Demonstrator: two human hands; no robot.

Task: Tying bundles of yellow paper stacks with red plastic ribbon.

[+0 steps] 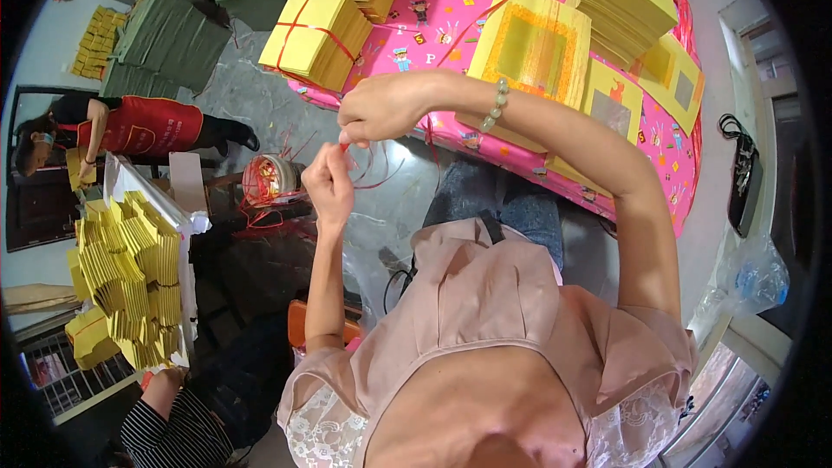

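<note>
My left hand (329, 184) and my right hand (383, 107) meet in front of me, off the table's near edge. Between their closed fingers runs a thin red plastic string (381, 175), whose loose loops hang below my right hand. Just beyond, a bundle of yellow paper (317, 38) sits on the table corner, tied crosswise with red string. Under my right forearm stands a stack of yellow sheets (530, 39) with an orange-bordered printed panel on top. A beaded bracelet (495, 106) circles my right wrist.
A pink patterned cloth covers the table (438, 30); more yellow stacks (620, 4) stand on it. A bucket (267, 178) with tangled red string is at left. Yellow bundles crowd a side table (130, 269). One person in a red apron (156, 126) and another in striped sleeves (178, 423) are nearby.
</note>
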